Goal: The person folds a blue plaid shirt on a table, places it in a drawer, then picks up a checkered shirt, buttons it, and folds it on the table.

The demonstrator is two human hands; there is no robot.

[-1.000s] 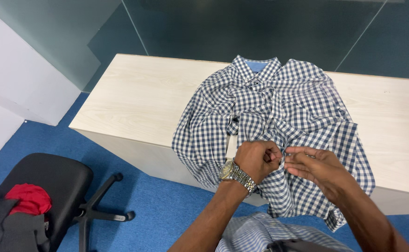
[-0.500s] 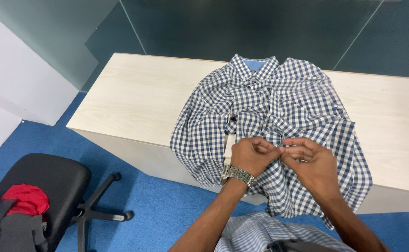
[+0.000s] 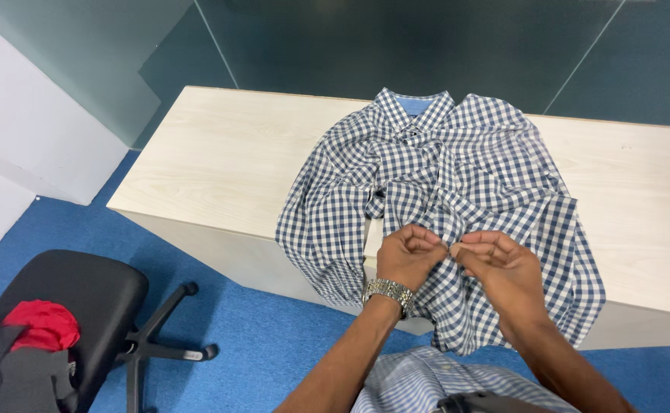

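A blue-and-white checked shirt (image 3: pixel 457 164) lies crumpled on a pale wooden table (image 3: pixel 228 157), collar away from me, its hem hanging over the near edge. My left hand (image 3: pixel 407 256), with a metal watch on the wrist, is curled closed and pinches the shirt's front edge near the bottom. My right hand (image 3: pixel 499 264) pinches the facing edge of the shirt right beside it. The fingertips of the two hands touch over the fabric.
A black office chair (image 3: pixel 82 302) stands at lower left on blue carpet, with a red cloth (image 3: pixel 40 325) and a dark grey garment (image 3: pixel 6 375) on it. Glass panels rise behind the table. A white wall is at far left.
Both hands have shifted slightly up and left along the shirt front, staying pinched together on the fabric. The shirt's lower hem has bunched a little.
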